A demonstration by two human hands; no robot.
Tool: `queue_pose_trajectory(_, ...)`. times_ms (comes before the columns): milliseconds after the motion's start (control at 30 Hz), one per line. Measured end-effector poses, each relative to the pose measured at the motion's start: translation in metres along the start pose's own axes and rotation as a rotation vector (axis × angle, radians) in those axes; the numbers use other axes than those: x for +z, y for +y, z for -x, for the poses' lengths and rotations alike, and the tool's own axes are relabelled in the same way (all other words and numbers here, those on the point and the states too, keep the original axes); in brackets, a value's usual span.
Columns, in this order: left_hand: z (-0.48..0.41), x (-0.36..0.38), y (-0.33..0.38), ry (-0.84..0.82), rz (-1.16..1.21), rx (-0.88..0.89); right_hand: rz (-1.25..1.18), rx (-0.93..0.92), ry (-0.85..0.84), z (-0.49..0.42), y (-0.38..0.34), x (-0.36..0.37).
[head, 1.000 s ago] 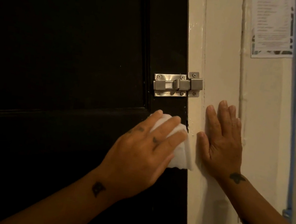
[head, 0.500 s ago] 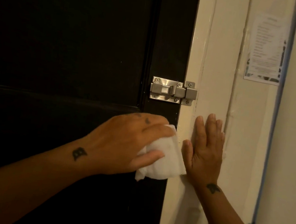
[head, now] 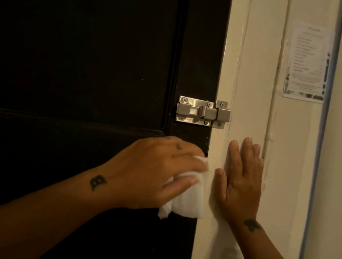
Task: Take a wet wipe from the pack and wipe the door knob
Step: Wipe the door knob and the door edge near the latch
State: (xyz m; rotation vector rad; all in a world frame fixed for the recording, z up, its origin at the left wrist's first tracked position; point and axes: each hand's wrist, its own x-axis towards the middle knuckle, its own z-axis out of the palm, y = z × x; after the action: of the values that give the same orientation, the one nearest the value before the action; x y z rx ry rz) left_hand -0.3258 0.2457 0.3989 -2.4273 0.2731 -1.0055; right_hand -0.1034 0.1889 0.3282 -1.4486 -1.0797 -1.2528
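My left hand is closed around a white wet wipe at the right edge of the black door, just below the steel slide bolt. The wipe hangs out under my fingers and thumb. The door knob is hidden; I cannot tell whether it is under the wipe. My right hand lies flat, fingers up and apart, on the cream door frame right beside the wipe. The wipe pack is not in view.
The slide bolt is pushed across into its keeper on the frame. A printed paper notice is stuck on the cream wall at upper right. A blue pipe runs down the wall at the right.
My left hand has turned over the wipe, from fingers pointing up to wrapped sideways around it at the door's edge. My right hand has stayed flat on the frame. The view has shifted.
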Motion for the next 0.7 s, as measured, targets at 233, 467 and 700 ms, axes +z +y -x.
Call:
queue_pose_trajectory(233, 0.001, -0.001, -0.002, -0.016, -0.063, 0.062, -0.001, 0.001, 0.015, 0.0, 0.001, 0.002)
queue_pose_trajectory(467, 0.007, 0.008, 0.0, -0.01, -0.148, 0.045, -0.013, 0.002, 0.021, 0.001, 0.001, 0.001)
queue_pose_trajectory(700, -0.002, 0.01, 0.008, 0.029, -0.285, 0.064, 0.001, -0.002, 0.023, -0.001, -0.001, 0.0)
